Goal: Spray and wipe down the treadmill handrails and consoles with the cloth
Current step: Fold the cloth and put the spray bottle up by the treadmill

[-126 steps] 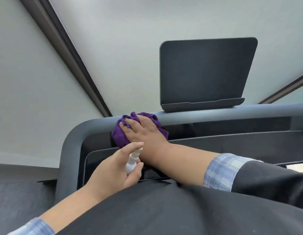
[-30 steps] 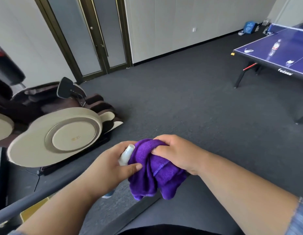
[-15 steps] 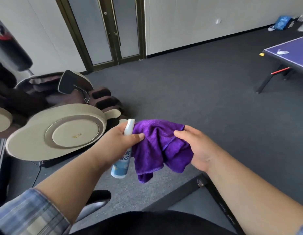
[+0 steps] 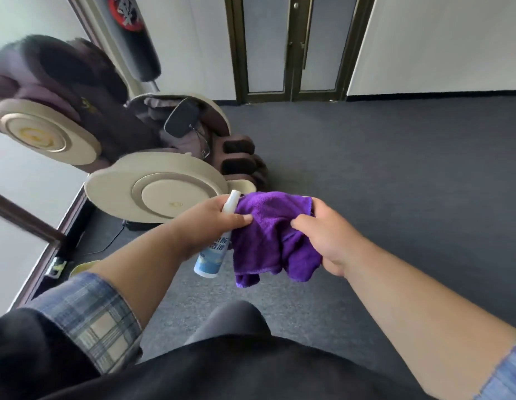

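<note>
At chest height over the dark grey carpet (image 4: 395, 174), both hands met in the middle of the head view. Left hand (image 4: 210, 223) gripped a small spray bottle (image 4: 212, 255): white nozzle poking up past the knuckles, pale blue label with printed characters, base pointing down and toward the body. Its thumb also pressed a corner of the purple cloth (image 4: 268, 241) against the bottle. Right hand (image 4: 326, 241) pinched the cloth's other side, fingers curled into the folds. Cloth was deep violet, plush and fleecy, with a stitched hem; it was bunched, hanging between the hands in loose lobes, clear of the floor. Plaid cuffs were rolled back on both forearms. Left of the hands sat a beige and brown massage chair (image 4: 153, 186); beyond it, a dark-framed double door (image 4: 294, 47).
</note>
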Demonstrator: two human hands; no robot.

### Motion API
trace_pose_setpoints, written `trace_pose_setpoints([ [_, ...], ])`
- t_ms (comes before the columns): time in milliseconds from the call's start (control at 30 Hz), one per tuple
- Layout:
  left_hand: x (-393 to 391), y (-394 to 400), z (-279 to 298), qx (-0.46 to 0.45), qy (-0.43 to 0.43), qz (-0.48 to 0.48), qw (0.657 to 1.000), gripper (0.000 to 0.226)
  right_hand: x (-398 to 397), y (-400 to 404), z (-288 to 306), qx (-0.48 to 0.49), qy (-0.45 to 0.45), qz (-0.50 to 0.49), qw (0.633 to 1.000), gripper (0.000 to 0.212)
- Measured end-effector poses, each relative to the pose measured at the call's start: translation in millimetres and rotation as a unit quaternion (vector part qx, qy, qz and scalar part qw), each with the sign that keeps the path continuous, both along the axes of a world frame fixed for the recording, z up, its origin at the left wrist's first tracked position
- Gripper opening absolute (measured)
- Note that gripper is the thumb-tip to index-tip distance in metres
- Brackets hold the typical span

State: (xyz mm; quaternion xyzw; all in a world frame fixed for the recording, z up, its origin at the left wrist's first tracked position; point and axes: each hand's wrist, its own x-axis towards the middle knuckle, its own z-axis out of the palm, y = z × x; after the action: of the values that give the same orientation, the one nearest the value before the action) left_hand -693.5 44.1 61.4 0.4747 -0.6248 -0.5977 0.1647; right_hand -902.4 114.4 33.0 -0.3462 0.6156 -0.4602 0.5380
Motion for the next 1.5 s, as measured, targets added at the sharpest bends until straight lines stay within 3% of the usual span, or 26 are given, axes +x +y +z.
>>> trace_pose_setpoints([
  [100, -3.0, -33.4, -8.9, -0.019, 0.004, 0.029, 0.999, 0.006, -5.6, -46.7, -4.7, 0.005, -0.003, 0.028, 1.000, 0.032],
  [267, -5.5, -111.6, -47.2, -0.024, 0.070, 0.074, 0.994, 0.013, -10.8, -137.9, -24.1, -0.046, 0.028, 0.059, 0.997, 0.031],
  [433, -0.3, -217.9, -126.4, -0.049, 0.088, 0.095, 0.990, 0.005, -2.7, -247.2, -96.6, -0.087, 0.046, 0.073, 0.993, 0.037],
  [533, 21.1, -266.7, -154.5, -0.059, 0.086, 0.164, 0.981, 0.025, 22.9, -310.0, -129.1, -0.089, 0.038, 0.107, 0.990, 0.038],
  [667, 62.9, -289.1, -155.2, -0.065, 0.065, 0.261, 0.961, 0.017, 59.7, -364.6, -121.5, -0.079, 0.026, 0.200, 0.976, 0.035],
  [767, 95.0, -294.9, -152.9, -0.074, 0.058, 0.304, 0.948, 0.043, 93.1, -399.7, -113.6, -0.084, 0.025, 0.287, 0.954, 0.042],
  [833, 114.6, -296.9, -155.3, -0.078, 0.071, 0.330, 0.938, 0.047, 115.6, -421.5, -114.4, -0.088, 0.025, 0.330, 0.940, 0.040],
  [967, 145.0, -290.6, -158.3, -0.075, 0.087, 0.401, 0.909, 0.030, 155.8, -458.6, -120.1, -0.079, -0.010, 0.414, 0.907, 0.034],
  [1133, 172.4, -301.0, -163.9, -0.062, 0.065, 0.494, 0.865, 0.037, 208.2, -509.2, -139.7, -0.060, -0.014, 0.508, 0.859, 0.044],
  [1267, 183.6, -312.9, -155.9, -0.068, 0.054, 0.571, 0.816, 0.024, 251.2, -547.1, -144.5, -0.024, -0.044, 0.571, 0.819, 0.035],
  [1400, 197.5, -314.9, -147.9, -0.087, 0.042, 0.632, 0.769, 0.021, 296.3, -566.0, -141.3, 0.028, -0.086, 0.635, 0.768, 0.030],
  [1500, 214.2, -307.0, -142.1, -0.094, 0.046, 0.691, 0.716, 0.024, 335.3, -564.1, -134.3, 0.052, -0.120, 0.674, 0.727, 0.027],
])
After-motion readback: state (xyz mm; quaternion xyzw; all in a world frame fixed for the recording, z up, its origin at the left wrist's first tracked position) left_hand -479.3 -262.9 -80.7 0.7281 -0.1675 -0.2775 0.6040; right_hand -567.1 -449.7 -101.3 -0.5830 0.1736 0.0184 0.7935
